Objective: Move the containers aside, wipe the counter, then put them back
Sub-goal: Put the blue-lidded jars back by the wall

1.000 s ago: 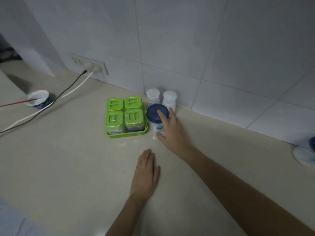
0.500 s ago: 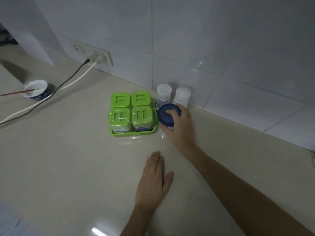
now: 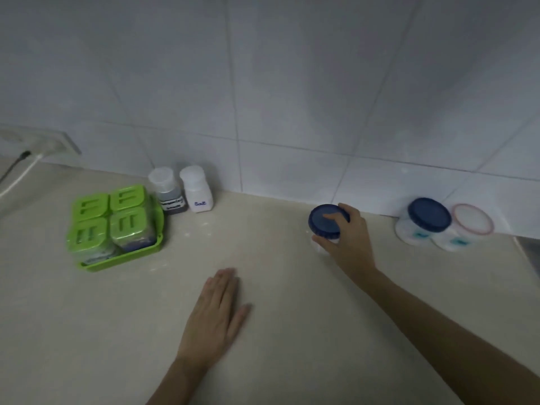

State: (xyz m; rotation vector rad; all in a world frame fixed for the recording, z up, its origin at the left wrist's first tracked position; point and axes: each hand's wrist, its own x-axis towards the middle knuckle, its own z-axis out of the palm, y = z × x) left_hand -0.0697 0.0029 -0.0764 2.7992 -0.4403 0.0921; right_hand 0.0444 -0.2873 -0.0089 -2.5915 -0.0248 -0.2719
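My right hand [image 3: 349, 244] is shut on a small jar with a dark blue lid [image 3: 326, 221], holding it from above, right of the counter's middle. My left hand [image 3: 214, 318] lies flat on the beige counter [image 3: 87, 331], fingers together, holding nothing. A green tray [image 3: 122, 257] with several green-lidded boxes sits at the left. Behind it, against the wall, stand a grey-filled shaker [image 3: 167, 190] and a white shaker labelled Salt [image 3: 197, 192]. At the far right stand a blue-lidded jar [image 3: 425, 220] and a pink-rimmed jar [image 3: 467, 226].
White tiled wall runs along the back of the counter. A wall socket [image 3: 43, 143] with a black and a white cable plugged in sits at the far left. A dark edge shows at the counter's far right end.
My right hand has carried the blue-lidded jar from beside the green tray to the right, toward the two jars by the wall. The view has swung right. My left hand stays flat.
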